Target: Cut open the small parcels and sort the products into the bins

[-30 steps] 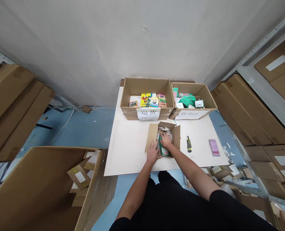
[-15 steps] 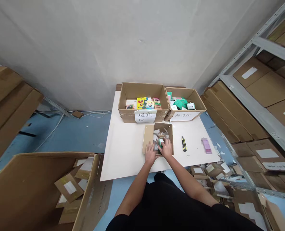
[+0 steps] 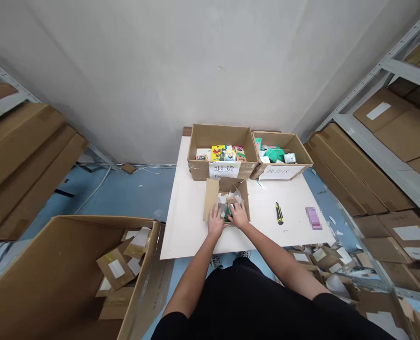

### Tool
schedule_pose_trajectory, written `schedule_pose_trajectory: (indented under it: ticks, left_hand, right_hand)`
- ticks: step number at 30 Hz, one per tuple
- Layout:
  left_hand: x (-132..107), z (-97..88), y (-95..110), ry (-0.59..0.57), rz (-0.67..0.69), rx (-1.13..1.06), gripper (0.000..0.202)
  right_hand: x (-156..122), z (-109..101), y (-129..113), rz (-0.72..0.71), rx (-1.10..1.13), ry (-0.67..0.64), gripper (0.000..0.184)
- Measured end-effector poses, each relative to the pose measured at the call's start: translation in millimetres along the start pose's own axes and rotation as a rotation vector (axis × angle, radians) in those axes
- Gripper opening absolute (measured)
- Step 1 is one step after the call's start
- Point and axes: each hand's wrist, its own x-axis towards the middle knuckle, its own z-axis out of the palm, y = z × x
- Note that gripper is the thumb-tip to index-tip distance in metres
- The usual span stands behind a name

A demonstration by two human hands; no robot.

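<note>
White table point(image 3: 184, 231), grey wall point(image 3: 181, 71) behind, blue floor point(image 3: 135, 189). 2 labelled boxes point(image 3: 201, 172) at back; cutter point(image 3: 279, 214) right. Small open carton point(image 3: 210, 199) before them: left hand point(image 3: 216, 223) at its edge, right hand point(image 3: 239, 217) inside, by green item point(image 3: 227, 214). Either hand's grip: can't tell.

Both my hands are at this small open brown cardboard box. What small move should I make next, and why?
I'd probably ease the dark green item up with the right hand while the left hand steadies the small brown cardboard box. The right hand is at the item, the left hand is at the box's near left corner, and the top is open; the grip is hidden.
</note>
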Motion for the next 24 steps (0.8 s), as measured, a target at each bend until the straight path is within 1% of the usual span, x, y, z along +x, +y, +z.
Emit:
schedule_pose_trajectory:
  ticks: [2,4,7,9,11,13,16,19,22,24]
  left_hand:
    - [-8,-8.2,-21,0.01,-0.035,0.02,0.036]
    - [-17,-12.8,-40,0.031,-0.075,0.012,0.037]
    - [-32,-11.8,-62,0.058,-0.105,-0.021,0.039]
    - [-39,-7.8,-70,0.065,-0.107,-0.031,0.04]
    - [-43,-3.2,-72,0.068,-0.121,-0.04,0.038]
    - [-44,0.7,-71,0.064,-0.144,-0.055,0.036]
    - [-42,5.5,-68,0.056,-0.174,-0.063,0.032]
    - [-41,10.7,-69,0.048,-0.189,-0.037,0.033]
    - [-40,15.5,-71,0.051,-0.205,-0.015,0.043]
    - [-39,16.4,-72,0.055,-0.206,-0.002,0.051]
  right_hand:
    - [15,-1,-19,-0.03,0.03,-0.068,0.06]
    - [31,1,-41,-0.03,0.057,-0.107,0.06]
    - [48,7,-71,0.028,0.098,-0.111,0.057]
    - [54,13,-85,0.061,0.126,-0.108,0.051]
    - [57,17,-92,0.071,0.13,-0.111,0.048]
    - [58,18,-94,0.074,0.106,-0.127,0.051]
    - [59,14,-92,0.081,0.065,-0.171,0.054]
    - [60,3,-95,0.063,0.052,-0.168,0.055]
    - [61,-14,-105,0.02,0.053,-0.094,0.055]
    - [64,-30,-114,-0.011,0.058,-0.029,0.053]
